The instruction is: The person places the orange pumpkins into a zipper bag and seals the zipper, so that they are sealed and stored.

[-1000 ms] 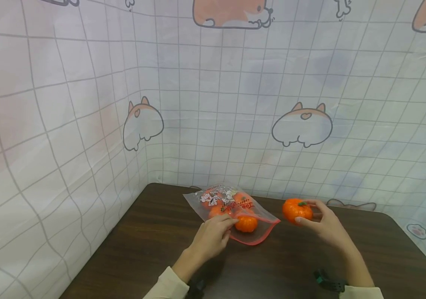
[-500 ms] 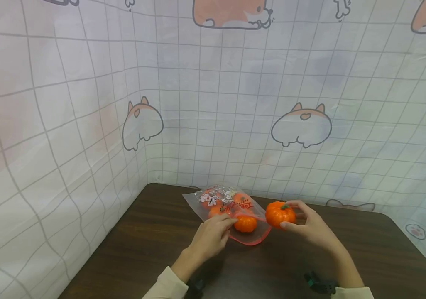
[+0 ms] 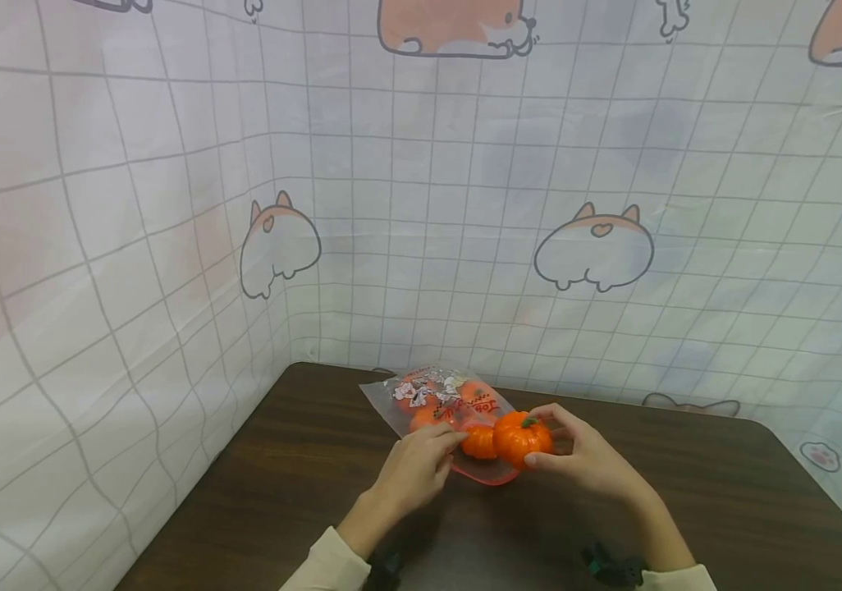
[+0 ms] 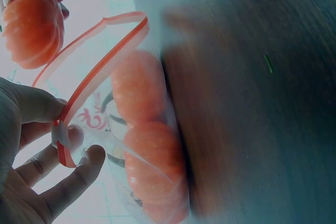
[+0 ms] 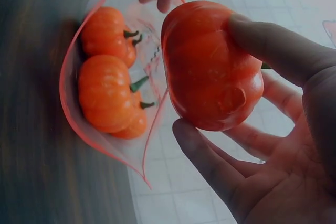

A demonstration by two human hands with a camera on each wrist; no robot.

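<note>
Left hand (image 3: 414, 468) pinches red rim (image 3: 492, 479) of bag (image 3: 428, 391); right hand (image 3: 587, 458), partly spread, grips orange pumpkin (image 3: 519, 442).

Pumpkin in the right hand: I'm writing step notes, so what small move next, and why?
Probably ease the pumpkin into the open bag: the right hand holds it close by, the left hand pinches the bag, and other pumpkins lie inside.

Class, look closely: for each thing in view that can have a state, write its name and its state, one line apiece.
Zip bag: open, red-edged mouth spread apart.
White slider: near one end of the zip.
Bagged pumpkins: at least four, inside the bag.
Held pumpkin: held up, outside the bag, close to its mouth.
Left hand: gripping the bag's rim.
Right hand: holding a pumpkin between thumb and fingers.
</note>
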